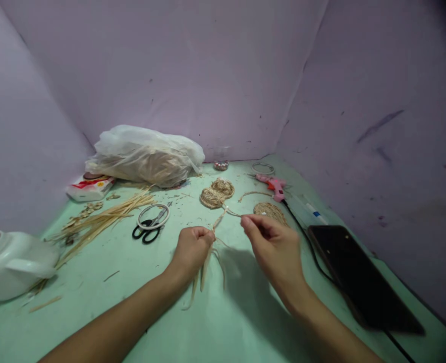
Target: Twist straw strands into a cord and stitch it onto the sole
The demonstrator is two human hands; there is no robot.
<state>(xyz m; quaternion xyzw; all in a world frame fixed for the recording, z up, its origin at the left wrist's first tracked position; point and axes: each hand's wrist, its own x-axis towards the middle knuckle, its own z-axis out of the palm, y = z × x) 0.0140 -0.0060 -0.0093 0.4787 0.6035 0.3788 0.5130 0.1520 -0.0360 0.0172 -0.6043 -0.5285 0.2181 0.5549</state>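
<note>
My left hand [196,246] is closed around a bundle of straw-like fibre strands [205,272], whose loose ends hang below the fist. Between the fingers of my right hand [274,244] a thin strand [233,212] is pinched and drawn out to the right. Both strands run up to a coiled, braided fibre piece [218,192] of two joined rounds lying on the table. Beyond my right hand lies a flat coiled fibre disc [270,212], partly hidden by that hand. A short braided length [256,193] curves just past it.
A pink glue gun [274,185] with a black cord lies at the right, near a dark tablet-like device [359,275]. Scissors [149,229] under a ring, loose straw strips [105,217] and a white jug-like container [14,264] are at the left. A plastic bag [147,156] and beads in a clear cup [221,164] stand behind.
</note>
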